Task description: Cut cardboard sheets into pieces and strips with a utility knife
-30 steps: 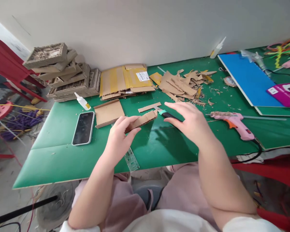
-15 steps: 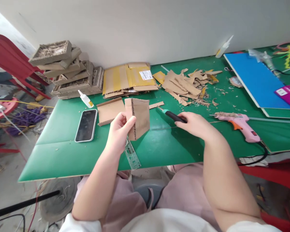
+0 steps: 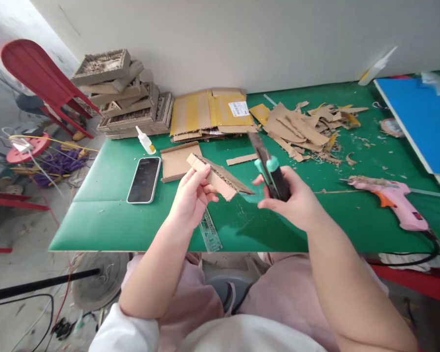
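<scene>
My left hand (image 3: 192, 198) pinches a folded cardboard piece (image 3: 220, 178) above the table, its corrugated edge facing up and its far end slanting down to the right. In my right hand (image 3: 293, 198) is a pair of scissors (image 3: 275, 178) with black and teal handles, blades pointing up and away, slightly blurred. The scissors are apart from the cardboard. Below my left hand a clear plastic ruler (image 3: 210, 230) lies near the table's front edge. Behind that hand rests a flat cardboard tray (image 3: 178, 159), partly covered by the held piece.
A phone (image 3: 144, 180) and a glue bottle (image 3: 145, 141) lie left on the green table (image 3: 95, 222). Stacked cardboard frames (image 3: 128, 105), flattened cardboard (image 3: 192, 115) and scraps (image 3: 297, 127) line the back. A pink glue gun (image 3: 399, 195) and a blue board (image 3: 421, 117) are at right.
The cardboard piece has tipped from upright to a slant, its corrugated edge now upward. My right hand has turned the scissors from lying sideways to pointing up. The view has shifted left.
</scene>
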Available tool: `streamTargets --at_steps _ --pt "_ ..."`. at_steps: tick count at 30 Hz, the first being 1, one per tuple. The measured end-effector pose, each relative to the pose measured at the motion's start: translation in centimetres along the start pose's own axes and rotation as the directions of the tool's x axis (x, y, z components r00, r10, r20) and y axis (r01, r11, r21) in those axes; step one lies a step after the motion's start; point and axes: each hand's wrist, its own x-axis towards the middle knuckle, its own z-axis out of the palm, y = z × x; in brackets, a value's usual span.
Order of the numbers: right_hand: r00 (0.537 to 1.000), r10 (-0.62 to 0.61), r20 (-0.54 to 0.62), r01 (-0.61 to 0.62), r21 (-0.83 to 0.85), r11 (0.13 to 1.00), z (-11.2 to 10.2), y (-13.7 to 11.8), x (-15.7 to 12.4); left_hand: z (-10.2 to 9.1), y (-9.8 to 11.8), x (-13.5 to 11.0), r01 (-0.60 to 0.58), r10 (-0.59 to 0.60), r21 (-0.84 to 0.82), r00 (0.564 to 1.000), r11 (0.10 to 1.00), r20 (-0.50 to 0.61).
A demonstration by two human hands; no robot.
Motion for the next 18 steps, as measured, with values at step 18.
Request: streamTargets --at_steps 18 --pt "1.000 -0.011 -0.014 0.016 0.357 0.934 -3.3 -1.4 -2.5 1.6 2.9 -5.5 -0.240 0.154 0.467 0.964 0.851 0.215"
